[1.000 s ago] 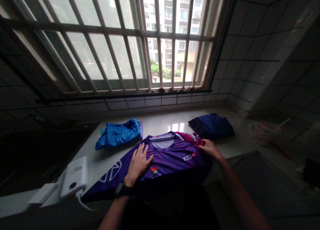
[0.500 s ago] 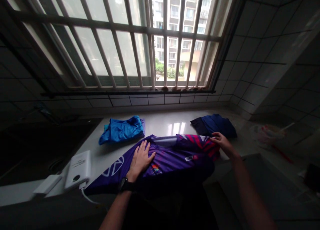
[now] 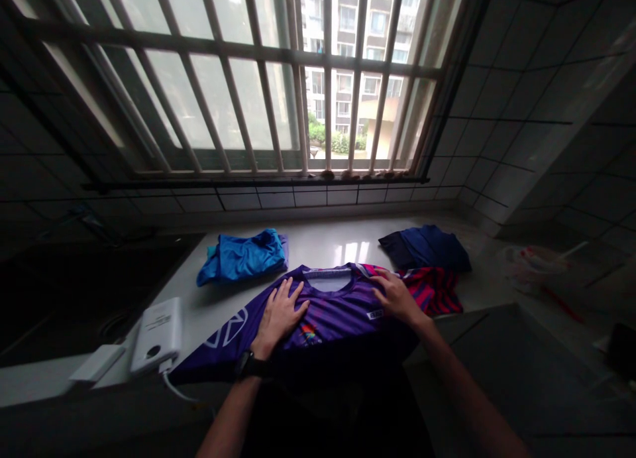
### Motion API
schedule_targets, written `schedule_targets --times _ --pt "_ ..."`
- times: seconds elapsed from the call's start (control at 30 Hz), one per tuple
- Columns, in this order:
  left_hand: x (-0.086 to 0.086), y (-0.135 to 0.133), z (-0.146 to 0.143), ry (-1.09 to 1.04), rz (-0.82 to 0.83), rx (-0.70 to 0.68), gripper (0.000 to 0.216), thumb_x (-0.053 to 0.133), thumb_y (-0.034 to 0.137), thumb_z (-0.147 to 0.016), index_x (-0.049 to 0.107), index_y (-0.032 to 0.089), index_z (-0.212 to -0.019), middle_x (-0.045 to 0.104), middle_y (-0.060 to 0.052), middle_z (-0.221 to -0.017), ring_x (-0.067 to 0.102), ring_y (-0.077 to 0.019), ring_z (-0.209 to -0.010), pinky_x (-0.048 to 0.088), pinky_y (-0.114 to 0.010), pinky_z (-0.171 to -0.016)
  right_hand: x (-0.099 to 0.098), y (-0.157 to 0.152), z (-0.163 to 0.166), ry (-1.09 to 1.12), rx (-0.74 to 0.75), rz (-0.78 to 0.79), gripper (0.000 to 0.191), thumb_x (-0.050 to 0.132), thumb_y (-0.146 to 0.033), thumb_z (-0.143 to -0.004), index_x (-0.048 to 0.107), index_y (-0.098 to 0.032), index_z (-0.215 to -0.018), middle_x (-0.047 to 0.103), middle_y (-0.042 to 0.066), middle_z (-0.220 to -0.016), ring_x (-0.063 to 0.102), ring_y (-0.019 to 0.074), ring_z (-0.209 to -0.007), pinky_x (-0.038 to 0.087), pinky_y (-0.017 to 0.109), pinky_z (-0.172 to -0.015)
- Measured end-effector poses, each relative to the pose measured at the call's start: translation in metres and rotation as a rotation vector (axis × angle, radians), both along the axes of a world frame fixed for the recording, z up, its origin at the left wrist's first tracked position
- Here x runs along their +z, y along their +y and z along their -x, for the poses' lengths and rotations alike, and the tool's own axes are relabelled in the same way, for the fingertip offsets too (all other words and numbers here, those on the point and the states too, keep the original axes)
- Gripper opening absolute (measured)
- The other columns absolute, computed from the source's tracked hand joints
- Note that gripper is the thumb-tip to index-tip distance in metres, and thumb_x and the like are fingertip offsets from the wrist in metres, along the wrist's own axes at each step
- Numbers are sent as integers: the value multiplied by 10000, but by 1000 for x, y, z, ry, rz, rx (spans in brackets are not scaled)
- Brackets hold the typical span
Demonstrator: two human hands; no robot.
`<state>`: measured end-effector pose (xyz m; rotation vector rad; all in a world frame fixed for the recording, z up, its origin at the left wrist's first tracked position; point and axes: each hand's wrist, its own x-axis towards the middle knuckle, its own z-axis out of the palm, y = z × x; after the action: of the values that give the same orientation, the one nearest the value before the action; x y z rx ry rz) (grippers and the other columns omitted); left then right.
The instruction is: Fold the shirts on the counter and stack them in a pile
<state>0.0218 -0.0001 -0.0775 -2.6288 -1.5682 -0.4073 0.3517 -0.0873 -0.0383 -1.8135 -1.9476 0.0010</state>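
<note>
Since the earlier frame the right hand has moved inward from beside the navy bundle onto the jersey's chest. The red-and-pink striped sleeve now lies spread flat to the right instead of bunched, and the round collar has opened out. The left hand has barely shifted.

Left to right along the glossy white worktop: a white plug adapter sits near the front edge beside a white rectangular plastic unit, with a thin white cable trailing from the unit. Behind them lies a folded bright-blue garment.

The purple printed sports jersey lies front-up at the middle of the worktop, well spread, with no fold visible. Its lower part drops into shadow near the person's body. The left hand, a black wristwatch on its wrist, rests palm-down on the chest, fingers spread, pressing the cloth without gathering it. The right hand lies open on the opposite chest, fingers lightly spread, with no pinch visible.

Toward the back right sits a folded navy garment, just beyond the striped sleeve. So two garments lie bundled, while the jersey remains open. A crumpled translucent plastic bag lies farther right, off the worktop.
</note>
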Motion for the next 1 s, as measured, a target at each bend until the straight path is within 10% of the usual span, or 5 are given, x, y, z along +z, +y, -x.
schedule_targets --times 0.23,0.37,0.57,1.0 --pt "3 -13 4 41 25 -139 495 448 413 -1008 531 290 -1480 469 -65 -1591 382 -277 -1499 364 -471 -1200 -19 14 65 -108 -95 217 570 421 -378 -1016 453 -124 -1525 390 178 -1616 350 308 -1491 269 489 -1208" --pt "0 -13 11 90 66 -120 583 434 496 -1004 460 253 -1533 391 -99 -1633 327 -308 -1525 331 -507 -1211 -14 5 59 -93 -147 239 573 386 -411 -1025 491 -97 -1492 562 210 -1460 529 310 -1332 391 445 -1117" --pt "16 12 3 153 144 -23 607 388 519 -997 484 214 -1513 409 -133 -1618 379 -332 -1496 364 -529 -1173 -22 20 52 -116 -121 287 650 358 -484 -1029 352 -149 -1586 258 139 -1681 197 307 -1558 147 558 -1241" --pt "10 0 -34 33 72 37 620 396 410 -999 459 50 -1499 416 -199 -1601 371 -299 -1503 323 -443 -1227 -37 35 45 -99 -190 260 642 341 -485 -1025 359 -166 -1582 255 150 -1680 202 308 -1556 168 602 -1225"
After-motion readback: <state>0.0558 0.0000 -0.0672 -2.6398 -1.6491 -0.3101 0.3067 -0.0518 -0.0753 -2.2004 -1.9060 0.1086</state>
